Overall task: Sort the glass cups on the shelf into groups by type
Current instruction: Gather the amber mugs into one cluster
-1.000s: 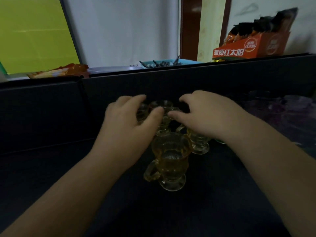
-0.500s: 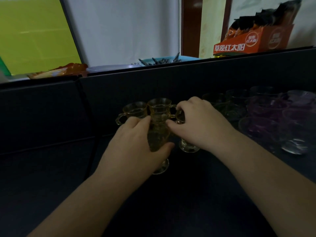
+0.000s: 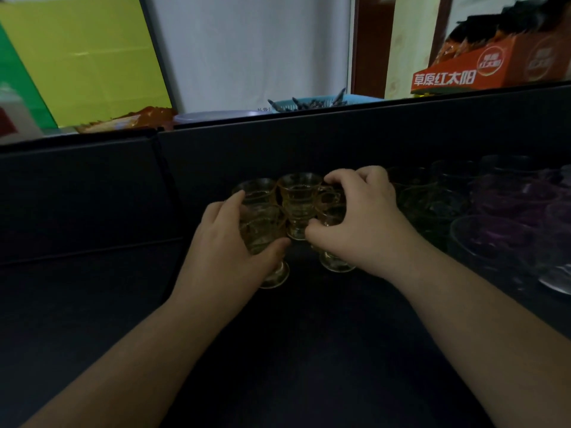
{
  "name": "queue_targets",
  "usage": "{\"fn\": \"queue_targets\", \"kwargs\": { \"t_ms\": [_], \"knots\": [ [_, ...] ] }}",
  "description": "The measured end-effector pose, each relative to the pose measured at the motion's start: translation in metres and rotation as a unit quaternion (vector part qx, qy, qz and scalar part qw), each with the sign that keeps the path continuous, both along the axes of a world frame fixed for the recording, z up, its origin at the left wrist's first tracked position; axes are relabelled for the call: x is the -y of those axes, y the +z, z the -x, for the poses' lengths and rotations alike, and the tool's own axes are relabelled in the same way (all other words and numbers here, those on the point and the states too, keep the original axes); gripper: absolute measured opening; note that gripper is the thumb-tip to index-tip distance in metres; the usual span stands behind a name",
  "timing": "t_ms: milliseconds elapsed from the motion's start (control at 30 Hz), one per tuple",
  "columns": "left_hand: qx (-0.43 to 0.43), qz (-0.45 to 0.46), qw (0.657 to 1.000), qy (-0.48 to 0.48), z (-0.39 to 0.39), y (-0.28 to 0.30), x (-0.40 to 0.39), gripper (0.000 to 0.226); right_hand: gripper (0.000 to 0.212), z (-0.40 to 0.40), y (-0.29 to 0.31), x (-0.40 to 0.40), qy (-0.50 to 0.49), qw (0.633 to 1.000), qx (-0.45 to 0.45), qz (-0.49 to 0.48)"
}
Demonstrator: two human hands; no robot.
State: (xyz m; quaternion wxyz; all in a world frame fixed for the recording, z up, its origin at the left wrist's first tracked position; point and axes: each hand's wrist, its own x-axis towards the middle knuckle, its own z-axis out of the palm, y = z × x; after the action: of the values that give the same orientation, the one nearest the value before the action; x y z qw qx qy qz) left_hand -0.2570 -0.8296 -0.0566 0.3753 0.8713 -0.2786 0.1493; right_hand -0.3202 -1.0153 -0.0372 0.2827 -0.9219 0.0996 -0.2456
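Observation:
Several amber footed glass cups with handles stand bunched at the middle of the dark shelf (image 3: 309,350). My left hand (image 3: 225,254) wraps around the front left amber cup (image 3: 262,233). My right hand (image 3: 361,220) is closed over the front right amber cup (image 3: 335,261), whose foot shows below my thumb. Between them, a rear amber cup (image 3: 298,199) stands free, and another (image 3: 256,188) sits behind my left fingers. To the right are dark clear cups (image 3: 432,208) and purple glass cups (image 3: 509,205).
A black back panel (image 3: 309,143) rises right behind the cups. Above it sit an orange snack box (image 3: 482,66), a blue basket (image 3: 312,101) and an orange packet (image 3: 129,118). A clear glass foot (image 3: 556,279) lies at the right edge.
My left hand came back from the rear cups, took the front amber cup and slid it back beside the group. My right hand stayed on its cup, shifting slightly.

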Motion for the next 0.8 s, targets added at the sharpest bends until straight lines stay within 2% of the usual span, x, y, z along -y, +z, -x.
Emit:
{"fn": "queue_targets", "kwargs": {
  "t_ms": [167,300,400,567,633,700,800],
  "knots": [
    [-0.032,0.008,0.999,0.026,-0.003,-0.002,0.002,0.094,0.079,0.005,-0.009,0.003,0.061,0.991,-0.031,-0.112],
    [-0.051,0.025,0.998,0.027,0.001,-0.003,0.002,0.091,0.066,0.006,-0.015,0.006,0.072,0.991,-0.009,-0.117],
    [-0.055,0.036,0.997,0.026,0.005,-0.004,0.004,0.083,0.066,0.006,-0.017,0.006,0.064,0.988,-0.012,-0.137],
    [-0.067,0.045,0.995,0.054,0.005,-0.008,0.004,0.093,0.043,0.003,-0.024,0.001,0.088,0.979,0.016,-0.182],
    [-0.079,0.055,0.994,0.057,0.006,-0.008,0.005,0.088,0.036,0.000,-0.027,0.000,0.086,0.976,0.026,-0.199],
    [-0.093,0.069,0.991,0.062,0.007,-0.007,0.006,0.083,0.033,-0.001,-0.030,-0.001,0.077,0.971,0.030,-0.222],
    [-0.117,0.089,0.987,0.067,0.003,-0.008,0.006,0.079,0.040,-0.003,-0.034,-0.002,0.069,0.970,0.028,-0.230]
  ]
}}
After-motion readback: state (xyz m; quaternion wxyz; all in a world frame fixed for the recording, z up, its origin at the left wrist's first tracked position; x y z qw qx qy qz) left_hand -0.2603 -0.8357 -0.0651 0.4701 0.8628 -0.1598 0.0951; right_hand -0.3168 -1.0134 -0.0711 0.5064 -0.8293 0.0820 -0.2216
